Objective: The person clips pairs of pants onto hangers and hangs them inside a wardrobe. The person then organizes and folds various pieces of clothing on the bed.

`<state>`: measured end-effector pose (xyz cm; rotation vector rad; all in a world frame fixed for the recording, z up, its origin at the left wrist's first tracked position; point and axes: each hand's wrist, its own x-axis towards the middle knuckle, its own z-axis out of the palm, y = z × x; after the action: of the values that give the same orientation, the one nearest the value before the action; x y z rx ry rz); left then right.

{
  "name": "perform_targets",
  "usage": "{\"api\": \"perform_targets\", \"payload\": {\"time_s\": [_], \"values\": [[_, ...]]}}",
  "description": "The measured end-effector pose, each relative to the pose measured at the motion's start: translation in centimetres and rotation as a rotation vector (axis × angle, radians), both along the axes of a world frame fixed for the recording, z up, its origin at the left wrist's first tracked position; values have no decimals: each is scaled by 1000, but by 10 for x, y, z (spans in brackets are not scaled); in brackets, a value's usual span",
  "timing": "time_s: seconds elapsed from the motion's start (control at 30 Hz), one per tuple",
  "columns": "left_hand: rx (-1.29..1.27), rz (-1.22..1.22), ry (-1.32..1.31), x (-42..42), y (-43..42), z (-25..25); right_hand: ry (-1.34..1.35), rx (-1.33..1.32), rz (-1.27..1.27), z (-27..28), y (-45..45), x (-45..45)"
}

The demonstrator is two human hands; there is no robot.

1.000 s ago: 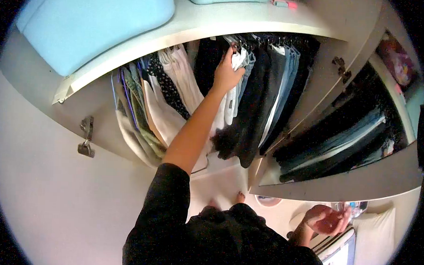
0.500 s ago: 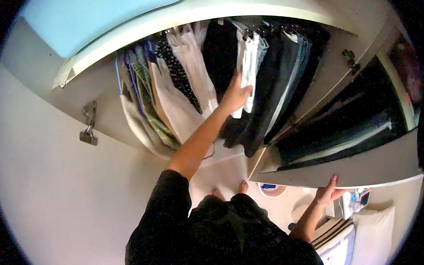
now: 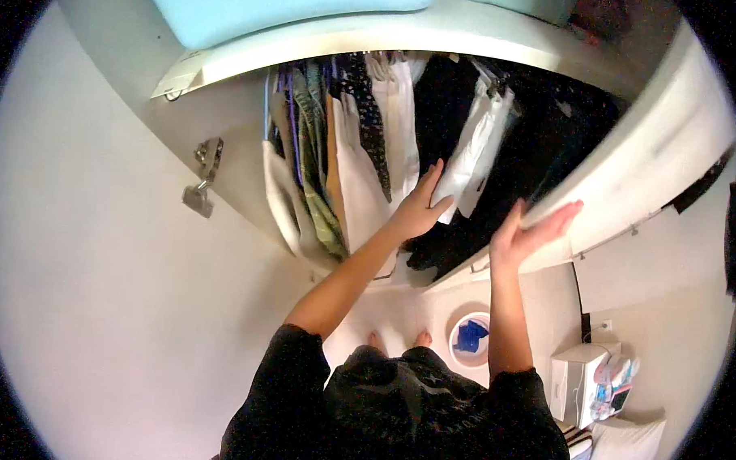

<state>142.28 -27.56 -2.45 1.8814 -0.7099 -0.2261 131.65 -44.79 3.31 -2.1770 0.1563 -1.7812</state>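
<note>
White trousers hang from the closet rail among dark garments. At their lower end is my left hand, its fingers stretched upward and thumb apart; whether it touches the cloth I cannot tell. Against the edge of the white closet door rests my right hand, open with fingers spread. Left of the white trousers hang a pale pink garment, a dark patterned one, a cream one and an olive green one.
Light blue storage boxes sit on the shelf above the rail. A metal hinge marks the left door. On the floor stands a round bin with something blue inside. A white cabinet and pillow are lower right.
My left hand has loosened from the white trousers and its fingers have straightened. The right door has swung in toward the closet, with my right hand moving up and left along with it.
</note>
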Motion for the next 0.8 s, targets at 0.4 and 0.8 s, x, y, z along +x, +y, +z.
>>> {"api": "perform_targets", "payload": {"time_s": [0.4,0.8], "values": [[-41,115,118,-5,33,-26,-91,-74,-126,7,6,53],[-296,102,400,-55,42,-53,-114,-98,-167,5,4,58]]}}
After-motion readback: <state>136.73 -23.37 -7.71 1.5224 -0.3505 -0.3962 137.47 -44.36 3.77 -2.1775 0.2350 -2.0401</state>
